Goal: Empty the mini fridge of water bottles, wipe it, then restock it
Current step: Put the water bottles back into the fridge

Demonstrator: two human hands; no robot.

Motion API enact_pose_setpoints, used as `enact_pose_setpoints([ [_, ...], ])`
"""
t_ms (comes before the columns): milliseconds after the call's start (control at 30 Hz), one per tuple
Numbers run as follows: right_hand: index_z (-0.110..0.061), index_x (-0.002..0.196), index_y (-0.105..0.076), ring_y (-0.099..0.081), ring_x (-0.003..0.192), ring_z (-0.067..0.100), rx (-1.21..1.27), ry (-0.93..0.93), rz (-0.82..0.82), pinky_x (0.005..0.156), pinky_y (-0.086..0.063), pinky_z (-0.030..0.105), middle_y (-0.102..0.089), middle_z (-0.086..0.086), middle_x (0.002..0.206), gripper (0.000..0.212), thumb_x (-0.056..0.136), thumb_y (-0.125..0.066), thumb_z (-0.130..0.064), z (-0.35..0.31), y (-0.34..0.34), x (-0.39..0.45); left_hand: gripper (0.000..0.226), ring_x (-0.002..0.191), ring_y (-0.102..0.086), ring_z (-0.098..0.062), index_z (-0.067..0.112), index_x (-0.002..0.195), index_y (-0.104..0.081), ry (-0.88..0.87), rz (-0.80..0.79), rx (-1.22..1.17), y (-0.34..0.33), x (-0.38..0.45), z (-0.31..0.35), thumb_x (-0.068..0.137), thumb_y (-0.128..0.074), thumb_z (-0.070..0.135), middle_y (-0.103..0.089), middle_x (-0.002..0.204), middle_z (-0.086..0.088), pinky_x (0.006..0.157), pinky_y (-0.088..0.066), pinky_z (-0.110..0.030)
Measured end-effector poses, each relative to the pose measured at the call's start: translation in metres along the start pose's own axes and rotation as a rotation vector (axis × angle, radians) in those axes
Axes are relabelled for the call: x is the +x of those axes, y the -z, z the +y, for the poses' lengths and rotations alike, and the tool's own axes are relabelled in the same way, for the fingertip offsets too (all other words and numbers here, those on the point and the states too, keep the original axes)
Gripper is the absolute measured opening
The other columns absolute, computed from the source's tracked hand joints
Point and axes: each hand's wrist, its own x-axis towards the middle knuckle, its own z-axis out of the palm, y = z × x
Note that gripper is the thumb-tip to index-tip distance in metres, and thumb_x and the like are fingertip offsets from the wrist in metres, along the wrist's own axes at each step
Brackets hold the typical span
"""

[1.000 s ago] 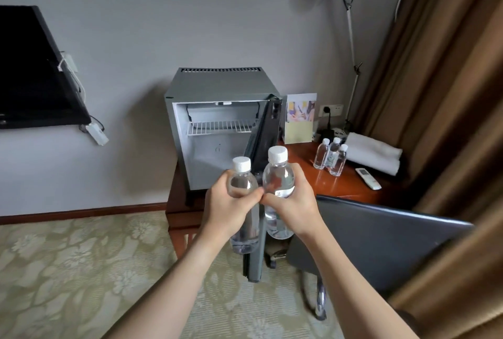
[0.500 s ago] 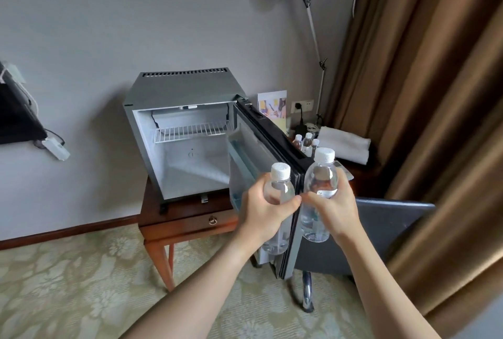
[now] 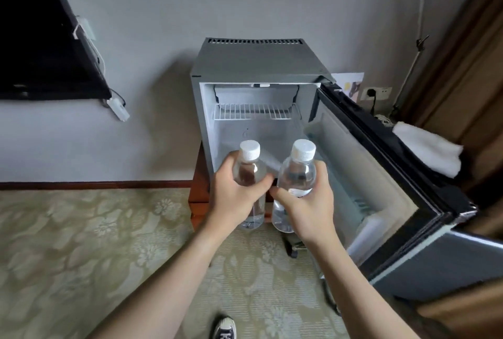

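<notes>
Head view, only cam. Left hand (image 3: 234, 194) wrapped round one water bottle (image 3: 249, 175), right hand (image 3: 306, 200) wrapped round a second bottle (image 3: 296, 178); both upright, white caps on, side by side and nearly touching, held just in front of the open mini fridge (image 3: 255, 64). Fridge cavity looks bare: wire shelf (image 3: 255, 111) up top w/ nothing on it, floor of the cavity partly hidden behind the bottles, so can't confirm fully. Judgement: this is the restock step, bottles abt to go in. To do it well: keep them upright, go in under the wire shelf, set one at a time toward the back so later ones fit in front; bases down flat before letting go, since tall narrow bottles prob tip easily. Both hands full, so no spare hand to steady anything. Door (image 3: 381, 175) swung open to the right, its inner face close beside the right hand; elbow or bottle could knock it, watch that side. Surroundings: fridge sits on a wooden tabletop (image 3: 200, 175), only its edge showing; dark TV (image 3: 40, 39) on wall at left; folded white towel (image 3: 427, 148) behind the door at right; wall socket (image 3: 377, 94) w/ plug; brown curtain (image 3: 468, 53); patterned carpet (image 3: 81, 243); one shoe (image 3: 224, 327) at bottom edge.
</notes>
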Motion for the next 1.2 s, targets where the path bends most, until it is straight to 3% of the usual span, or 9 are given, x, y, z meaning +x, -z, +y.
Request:
enact_pose_setpoints([
  [100,-0.040,0.090,-0.050,-0.063,0.074,-0.001,0.020,-0.076,-0.040,0.060,-0.045,0.008,-0.066,-0.020,0.085,0.043,0.062,-0.079,-0.026,0.019,-0.045,0.035,0.032,0.079,-0.071,-0.013,0.037,0.090,-0.064,0.030,0.030,0.007,0.023,0.041,-0.035,0.065,-0.084,0.036,-0.073,0.085,0.007,0.071,-0.054,-0.027],
  [233,-0.036,0.091,-0.052,-0.065,0.076,0.002,-0.001,-0.148,-0.073,0.063,-0.048,0.015,-0.069,-0.014,0.087,0.040,0.064,-0.081,-0.030,0.049,-0.093,0.084,0.037,0.077,-0.069,-0.002,0.046,0.093,-0.059,0.035,0.052,0.075,0.033,0.095,-0.084,0.065,-0.083,0.041,-0.072,0.086,0.017,0.066,-0.051,-0.014],
  [400,-0.038,0.092,-0.050,-0.068,0.076,0.008,-0.031,-0.237,-0.025,0.067,-0.053,0.029,-0.071,-0.014,0.088,0.039,0.065,-0.078,-0.039,0.105,-0.135,0.137,0.042,0.089,-0.071,-0.005,0.045,0.101,-0.059,0.102,0.025,0.074,0.021,0.148,-0.149,0.069,-0.085,0.039,-0.073,0.096,0.017,0.076,-0.056,-0.021],
  [500,-0.041,0.093,-0.050,-0.066,0.077,-0.001,-0.035,-0.241,0.000,0.062,-0.046,0.010,-0.069,-0.020,0.089,0.040,0.065,-0.078,-0.038,0.149,-0.152,0.166,0.044,0.096,-0.069,-0.004,0.040,0.104,-0.058,0.129,0.044,0.086,0.007,0.176,-0.195,0.069,-0.085,0.042,-0.071,0.101,0.017,0.080,-0.052,-0.016],
  [567,-0.038,0.095,-0.053,-0.065,0.081,-0.002,-0.038,-0.238,0.012,0.064,-0.046,0.008,-0.068,-0.016,0.090,0.039,0.065,-0.078,-0.035,0.185,-0.163,0.185,0.048,0.102,-0.068,-0.006,0.038,0.106,-0.058,0.151,0.066,0.075,-0.007,0.192,-0.232,0.067,-0.085,0.045,-0.070,0.104,0.015,0.086,-0.053,-0.023],
  [700,-0.029,0.102,-0.059,-0.062,0.097,0.019,-0.088,-0.220,-0.031,0.081,-0.052,0.039,-0.064,-0.004,0.102,0.044,0.068,-0.085,-0.023,0.260,-0.185,0.214,0.051,0.106,-0.066,-0.009,0.041,0.106,-0.056,0.187,0.099,0.035,-0.031,0.214,-0.302,0.066,-0.087,0.047,-0.068,0.106,0.014,0.091,-0.053,-0.033],
  [933,-0.025,0.127,-0.050,-0.058,0.111,0.012,-0.137,-0.247,-0.030,0.090,-0.051,0.029,-0.055,-0.005,0.123,0.067,0.071,-0.087,-0.030,0.350,-0.214,0.242,0.061,0.093,-0.064,0.002,0.022,0.113,-0.054,0.157,0.194,0.077,-0.048,0.226,-0.388,0.068,-0.089,0.042,-0.064,0.100,0.024,0.074,-0.049,-0.009],
  [1033,-0.047,0.120,-0.049,-0.058,0.104,-0.002,-0.066,-0.170,-0.021,0.075,-0.046,0.007,-0.058,-0.010,0.120,0.063,0.070,-0.087,-0.034,0.364,-0.223,0.251,0.066,0.114,-0.059,0.004,0.026,0.127,-0.048,0.083,0.192,0.096,-0.051,0.228,-0.400,0.076,-0.084,0.044,-0.060,0.119,0.026,0.086,-0.046,-0.006],
  [1200,-0.065,0.118,-0.036,-0.063,0.103,-0.002,-0.009,-0.152,-0.083,0.078,-0.047,0.007,-0.062,-0.019,0.116,0.066,0.079,-0.081,-0.036,0.385,-0.231,0.248,0.054,0.127,-0.053,-0.007,0.017,0.137,-0.039,0.115,0.070,0.151,-0.053,0.205,-0.432,0.094,-0.064,0.039,-0.056,0.131,0.009,0.104,-0.043,-0.021],
])
